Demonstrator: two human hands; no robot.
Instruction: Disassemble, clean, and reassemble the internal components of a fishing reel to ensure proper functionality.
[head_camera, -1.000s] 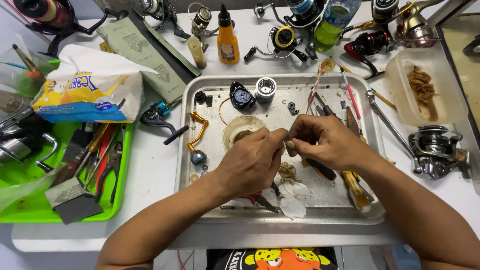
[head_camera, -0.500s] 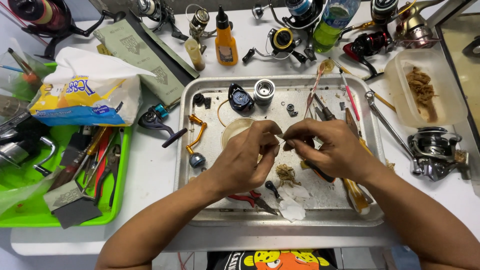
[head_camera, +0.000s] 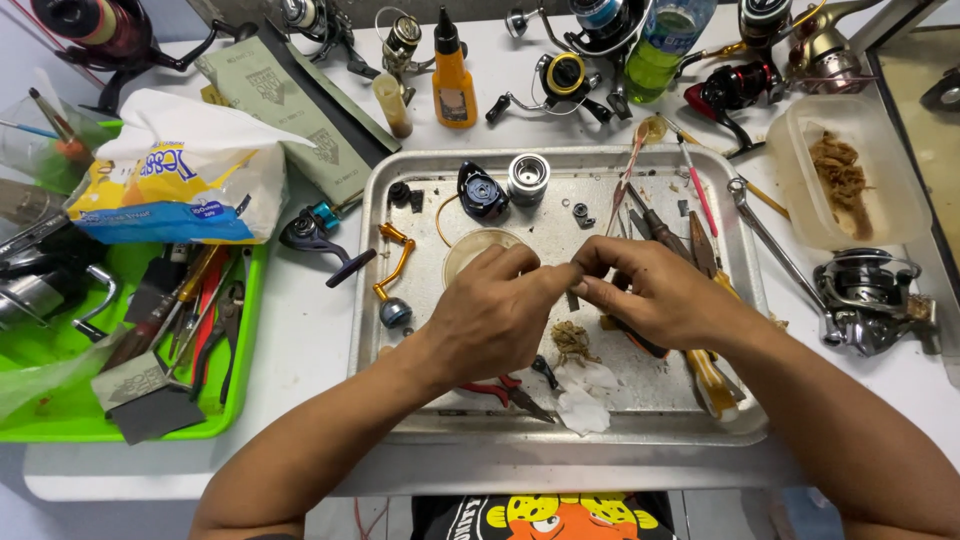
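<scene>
Centre of frame, over the metal tray (head_camera: 400, 420): left hand (head_camera: 495, 320) and right hand (head_camera: 655, 295) meet fingertip to fingertip, both pinching one small dark part (head_camera: 573, 290). Below them lie red-handled pliers (head_camera: 500, 392) and crumpled white tissue (head_camera: 582, 395). Farther up the tray, a black reel part (head_camera: 481, 192) beside a silver spool (head_camera: 527, 178).
</scene>
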